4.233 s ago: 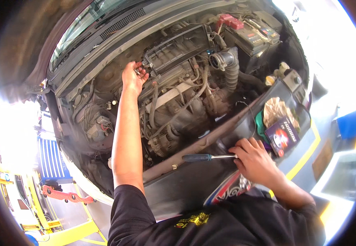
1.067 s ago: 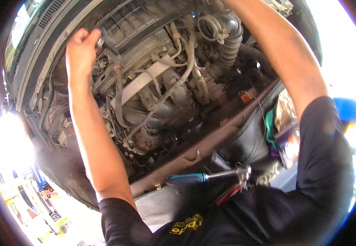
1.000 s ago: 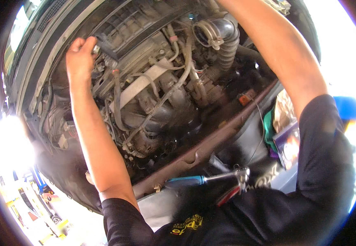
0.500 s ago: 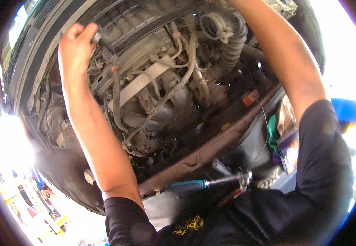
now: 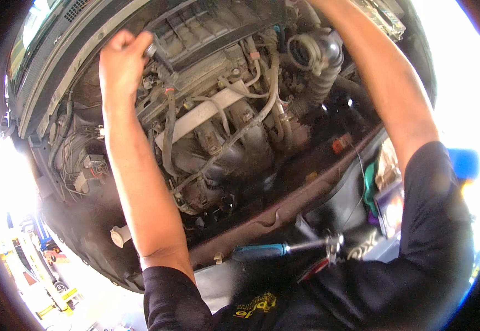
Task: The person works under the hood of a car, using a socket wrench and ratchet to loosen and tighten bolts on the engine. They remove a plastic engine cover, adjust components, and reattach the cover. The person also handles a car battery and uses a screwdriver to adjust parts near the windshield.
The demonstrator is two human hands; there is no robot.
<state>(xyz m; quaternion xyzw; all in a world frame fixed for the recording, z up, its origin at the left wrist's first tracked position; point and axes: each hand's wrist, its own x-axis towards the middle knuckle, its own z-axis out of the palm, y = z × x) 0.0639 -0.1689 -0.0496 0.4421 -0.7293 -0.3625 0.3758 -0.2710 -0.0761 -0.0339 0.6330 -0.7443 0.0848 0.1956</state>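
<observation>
High on the left, my left hand [image 5: 123, 63] is closed at the left end of a black ribbed plastic housing [image 5: 201, 27]. A small shiny metal piece [image 5: 150, 51] shows by the thumb; what exactly the fingers press on is partly hidden. My right forearm [image 5: 380, 60] crosses the engine bay and passes out at the top edge, so that hand is out of sight. Between the arms lies the engine, with a pale metal bar [image 5: 201, 114] and a black intake manifold [image 5: 242, 151]. A corrugated intake hose [image 5: 317, 83] with an open, clamped mouth stands beside the housing.
Along the front runs the brown-red body edge [image 5: 262, 220]. A ratchet with a blue handle [image 5: 259, 252] lies nearest me. Bundled wires [image 5: 80, 160] and a white cap [image 5: 119, 236] are at the left. A thin cable [image 5: 361, 187] hangs at the right.
The view has shifted, so the engine, hose and ratchet appear farther right and lower. My left hand stays closed at the housing's end. No hold has visibly changed.
</observation>
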